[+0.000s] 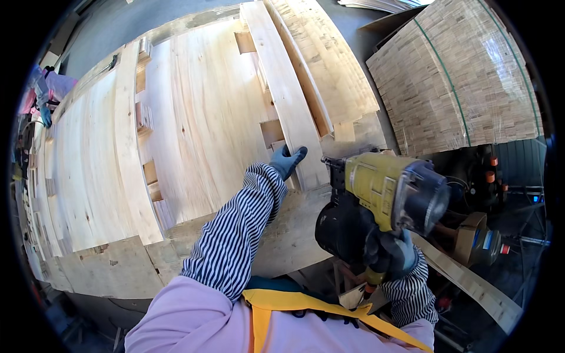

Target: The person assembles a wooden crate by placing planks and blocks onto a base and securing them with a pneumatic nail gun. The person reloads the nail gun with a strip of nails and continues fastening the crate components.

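Observation:
My left hand point(287, 162), in a grey-blue glove, grips the left edge of a long pale wooden plank point(281, 82), with a digit lying over its top face near the close end. Wood blocks point(272, 133) show beneath that plank, above the wide boards point(203, 112). On the right, my right hand point(402, 254), also gloved, is wrapped round the handle of a yellow and black pneumatic nail gun point(376, 188). The gun's nose points left and hangs just right of the plank, apart from it. Its round black magazine point(335, 232) faces me.
Another plank with blocks point(128, 135) runs along the left of the boards. A stack of boards point(329, 59) stands beyond the plank. At far right is a wrapped, green-strapped pile of wood blocks point(450, 82). A cardboard box point(469, 235) and a loose board point(471, 282) lie lower right.

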The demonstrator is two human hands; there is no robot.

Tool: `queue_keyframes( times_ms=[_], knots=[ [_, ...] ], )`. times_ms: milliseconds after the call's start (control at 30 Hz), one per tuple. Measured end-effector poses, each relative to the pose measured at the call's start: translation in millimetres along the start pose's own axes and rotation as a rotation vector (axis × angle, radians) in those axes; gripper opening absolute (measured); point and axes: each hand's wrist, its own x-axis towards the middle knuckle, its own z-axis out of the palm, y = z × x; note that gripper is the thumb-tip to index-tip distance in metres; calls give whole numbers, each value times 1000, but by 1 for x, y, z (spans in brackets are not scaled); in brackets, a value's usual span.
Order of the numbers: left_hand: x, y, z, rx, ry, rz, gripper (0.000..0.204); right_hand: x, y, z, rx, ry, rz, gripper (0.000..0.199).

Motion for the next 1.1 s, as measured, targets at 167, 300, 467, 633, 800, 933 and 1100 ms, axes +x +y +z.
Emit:
queue_keyframes(
  times_ms=[167, 300, 467, 633, 800, 933, 1100],
  knots=[
    [11, -13, -10, -76, -3, -67, 52, 12, -5, 4, 37, 119, 148, 16],
    [4, -11, -12, -63, -25, -78, 52, 0, -15, 9, 227, -51, -53, 15],
    [0, -23, -16, -87, -71, -1, 55, 20, 11, 4, 74, -2, 220, 16],
    [-4, 0, -19, -40, -80, -101, 60, 21, -36, 21, 221, 30, 23, 21],
    [9, -4, -12, 44, -36, 1, 57, 93, -121, 37, 138, -100, -75, 35],
    [-2, -9, -15, 3, -52, -9, 55, 174, -182, 64, 102, -289, -94, 38],
    [10, -12, -11, -21, -76, -9, 55, 279, -184, 84, 123, -346, -39, 26]
  ],
)
